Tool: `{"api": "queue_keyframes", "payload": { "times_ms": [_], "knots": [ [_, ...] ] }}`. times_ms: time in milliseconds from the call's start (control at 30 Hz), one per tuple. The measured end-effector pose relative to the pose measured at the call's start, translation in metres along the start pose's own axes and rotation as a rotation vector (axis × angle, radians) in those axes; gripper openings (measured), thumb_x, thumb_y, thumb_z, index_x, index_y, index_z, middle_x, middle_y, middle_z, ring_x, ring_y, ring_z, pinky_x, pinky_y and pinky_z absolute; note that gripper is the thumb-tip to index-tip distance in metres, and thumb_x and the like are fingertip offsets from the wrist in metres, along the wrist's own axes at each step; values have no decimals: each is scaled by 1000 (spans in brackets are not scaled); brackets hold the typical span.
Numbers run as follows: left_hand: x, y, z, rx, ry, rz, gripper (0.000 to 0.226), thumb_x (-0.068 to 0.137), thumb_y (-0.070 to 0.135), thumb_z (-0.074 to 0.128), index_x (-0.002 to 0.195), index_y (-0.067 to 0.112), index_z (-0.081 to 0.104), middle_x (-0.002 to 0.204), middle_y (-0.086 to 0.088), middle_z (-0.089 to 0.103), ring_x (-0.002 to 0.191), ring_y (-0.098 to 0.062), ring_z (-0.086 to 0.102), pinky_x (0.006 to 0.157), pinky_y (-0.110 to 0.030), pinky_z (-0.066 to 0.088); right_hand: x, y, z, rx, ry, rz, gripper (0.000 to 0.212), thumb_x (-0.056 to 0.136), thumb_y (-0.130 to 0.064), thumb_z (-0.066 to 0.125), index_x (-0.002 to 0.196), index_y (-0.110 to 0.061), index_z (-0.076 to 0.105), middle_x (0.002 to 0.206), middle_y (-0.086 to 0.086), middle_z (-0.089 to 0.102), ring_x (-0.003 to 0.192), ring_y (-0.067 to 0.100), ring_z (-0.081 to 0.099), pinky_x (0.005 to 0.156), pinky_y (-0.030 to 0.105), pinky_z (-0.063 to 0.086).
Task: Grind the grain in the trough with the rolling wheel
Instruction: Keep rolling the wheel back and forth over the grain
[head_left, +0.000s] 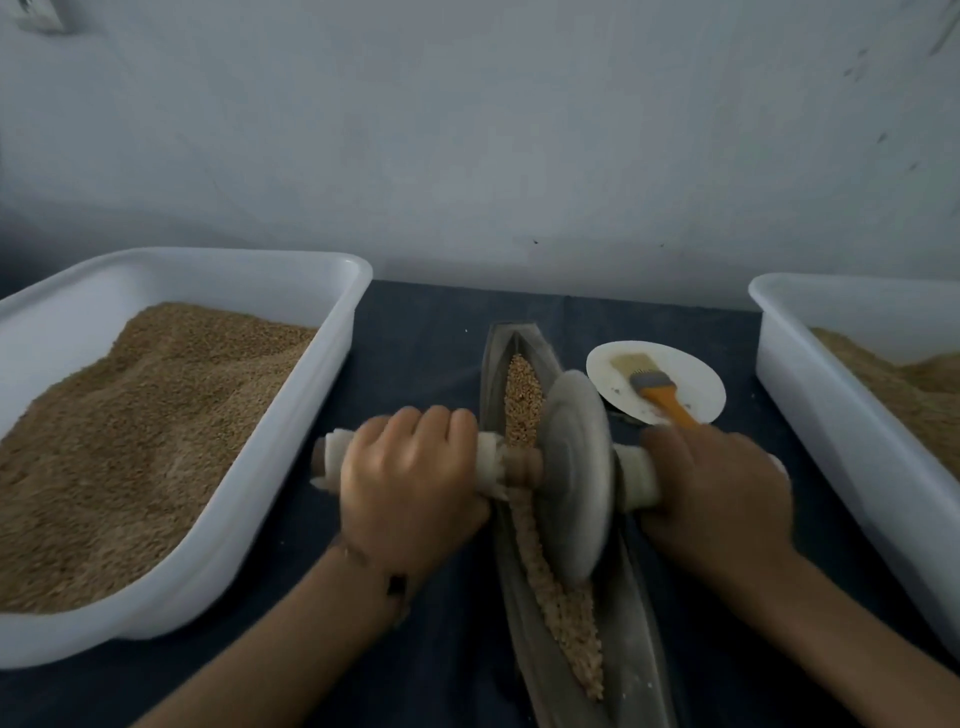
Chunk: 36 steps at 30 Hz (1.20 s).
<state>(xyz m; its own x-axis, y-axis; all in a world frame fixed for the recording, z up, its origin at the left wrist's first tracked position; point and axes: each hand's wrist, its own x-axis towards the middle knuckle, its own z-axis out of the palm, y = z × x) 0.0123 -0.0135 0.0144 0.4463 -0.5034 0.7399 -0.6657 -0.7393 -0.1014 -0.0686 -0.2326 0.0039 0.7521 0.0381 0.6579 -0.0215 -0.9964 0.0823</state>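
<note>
Nearest us, the grain (563, 597) lies along the narrow trough (631, 644) on the dark surface (431, 343). Our left hand (410, 478) and right hand (719, 483) each keep a clenched grip on the padded axle either side of the rolling wheel (574, 467), which stands in the trough. Beyond, a brush (657, 387) lies on a plate (691, 369), between two white tubs (291, 275) of grain.

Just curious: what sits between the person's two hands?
In the head view, the grey rolling wheel on its axle, standing in the grain trough, between left hand and right hand.

Two white tubs (291, 395) (810, 395), one trough (639, 649), one wheel (576, 467), one plate (696, 374), one brush (657, 389), two hands (410, 483) (722, 488).
</note>
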Motion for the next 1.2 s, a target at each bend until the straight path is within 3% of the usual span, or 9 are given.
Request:
{"api": "queue_keyframes", "payload": {
  "times_ms": [133,333,467,600,767,867,967,1067,1200],
  "knots": [
    [27,-30,33,-19,-319,-186,33,73,41,65,55,25,42,52,12,46,43,-5,37,45,-19,22,69,8,11,-152,-390,44,26,63,-34,61,64,-25,36,60,-10,45,49,13,38,46,22,15],
    [58,-47,52,-156,-615,-379,28,81,44,51,64,22,56,63,6,58,57,-13,55,54,-24,44,134,16,23,-77,-701,3,6,66,-33,56,66,-27,55,67,-5,56,59,14,53,49,26,32],
    [39,-22,28,53,-326,-176,26,78,38,63,64,22,49,60,7,51,50,-11,46,49,-23,31,70,12,20,-54,-387,65,15,68,-25,61,68,-25,46,67,-4,53,61,23,52,50,27,27],
    [-7,-5,5,60,56,136,12,67,13,75,70,13,64,66,-4,59,55,-19,55,53,-34,47,-14,13,22,17,175,-91,19,76,-10,59,93,-12,50,73,10,62,62,29,59,55,33,46],
    [-20,-6,4,90,87,37,10,66,7,74,72,11,67,66,-5,61,56,-21,57,55,-35,48,-11,10,17,-61,238,-158,23,72,-9,61,93,-12,53,77,8,63,66,25,58,65,34,40],
    [2,-14,17,-36,18,6,15,58,14,73,62,13,59,56,-2,55,47,-18,51,49,-27,39,22,7,13,-41,2,-80,32,50,-16,77,72,-17,53,62,1,56,53,24,52,48,25,30],
    [31,-25,29,-29,-245,-84,28,62,30,78,64,22,51,56,8,50,50,-12,49,52,-23,34,62,12,15,-147,-396,53,24,65,-31,58,68,-23,36,64,-6,50,54,17,45,45,24,15],
    [46,-35,44,76,-433,-190,27,82,46,55,68,29,39,61,14,41,56,-4,42,55,-23,33,94,20,23,-11,-569,64,10,70,-30,50,65,-25,43,67,-8,52,55,9,42,45,24,21],
    [70,-38,43,10,-519,-200,25,83,42,50,65,27,44,62,9,50,57,-8,48,57,-25,41,115,26,25,68,-746,103,11,75,-34,54,66,-28,55,68,-7,57,61,11,53,48,25,28]
  ]
}}
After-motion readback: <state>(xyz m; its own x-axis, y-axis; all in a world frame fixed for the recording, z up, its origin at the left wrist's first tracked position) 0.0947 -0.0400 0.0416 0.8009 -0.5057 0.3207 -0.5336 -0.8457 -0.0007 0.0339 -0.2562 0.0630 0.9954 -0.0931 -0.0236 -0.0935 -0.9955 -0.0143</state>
